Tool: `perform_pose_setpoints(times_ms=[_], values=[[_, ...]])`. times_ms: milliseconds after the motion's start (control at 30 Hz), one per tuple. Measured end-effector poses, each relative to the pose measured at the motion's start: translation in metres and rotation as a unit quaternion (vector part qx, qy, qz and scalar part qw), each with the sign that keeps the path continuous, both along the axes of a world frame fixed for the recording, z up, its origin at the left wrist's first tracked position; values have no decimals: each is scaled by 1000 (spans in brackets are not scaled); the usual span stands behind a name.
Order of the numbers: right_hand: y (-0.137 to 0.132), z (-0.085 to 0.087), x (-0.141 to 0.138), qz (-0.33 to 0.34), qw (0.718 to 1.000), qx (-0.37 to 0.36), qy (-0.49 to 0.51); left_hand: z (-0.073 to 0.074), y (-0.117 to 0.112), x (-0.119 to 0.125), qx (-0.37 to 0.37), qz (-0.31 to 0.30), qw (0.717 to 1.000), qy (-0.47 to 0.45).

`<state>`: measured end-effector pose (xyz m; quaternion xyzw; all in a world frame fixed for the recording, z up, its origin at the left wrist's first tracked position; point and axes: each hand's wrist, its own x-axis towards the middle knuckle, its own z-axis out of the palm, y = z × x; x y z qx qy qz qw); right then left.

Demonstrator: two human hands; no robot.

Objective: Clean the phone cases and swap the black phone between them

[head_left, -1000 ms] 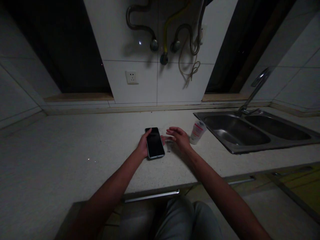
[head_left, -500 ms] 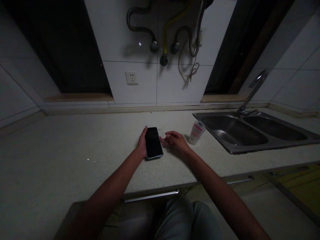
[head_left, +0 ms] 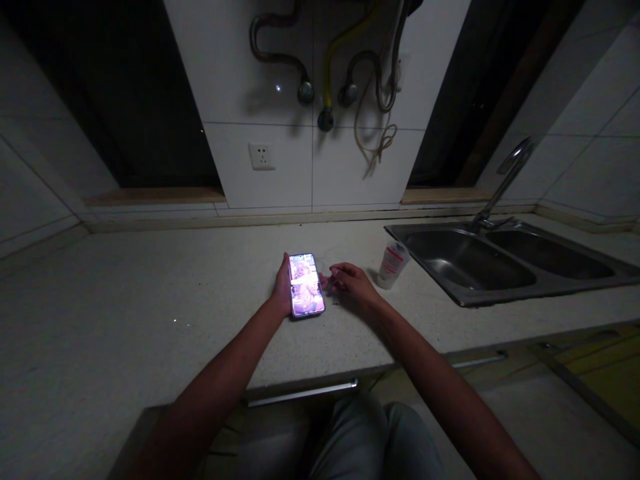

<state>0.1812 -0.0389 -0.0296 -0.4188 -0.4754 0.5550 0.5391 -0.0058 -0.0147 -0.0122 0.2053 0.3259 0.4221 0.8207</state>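
A smartphone (head_left: 307,287) with a lit, colourful screen rests upright in my left hand (head_left: 283,287). My left thumb lies along its left edge, and the fingertips show past its right edge. Just right of the phone, my right hand (head_left: 350,280) is closed, with thumb and fingers drawn together near the left fingertips. Whatever it may pinch is too small and dim to make out. A clear plastic cup (head_left: 393,265) with red print stands on the counter, to the right of my right hand.
The pale countertop (head_left: 200,287) runs along the tiled wall. A double steel sink (head_left: 463,267) with a tap (head_left: 505,183) is set in at the right. A wall socket (head_left: 261,157) and pipes (head_left: 326,80) are behind. A drawer handle (head_left: 303,393) lies below the counter's front edge.
The phone's screen has gone from black to a bright picture. Both hands stay in almost the same place, and the cup has not moved.
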Motion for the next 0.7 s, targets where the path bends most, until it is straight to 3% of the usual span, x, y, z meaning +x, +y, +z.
perform_pose_setpoints(times_ms=[267, 367, 533, 700], values=[[-2, 0, -1, -6, 1000, -9, -5, 6, -3, 0, 35, -4, 999, 22], [-4, 1, -1, 4, 1000, -15, -28, 6, -2, 1, 27, 22, 999, 13], [-9, 1, -3, 78, 995, -24, -62, 1, 3, 0, 12, 74, 997, -26], [-14, 1, -7, 150, 985, -35, -77, 1, 3, -3, -3, 50, 998, -45]])
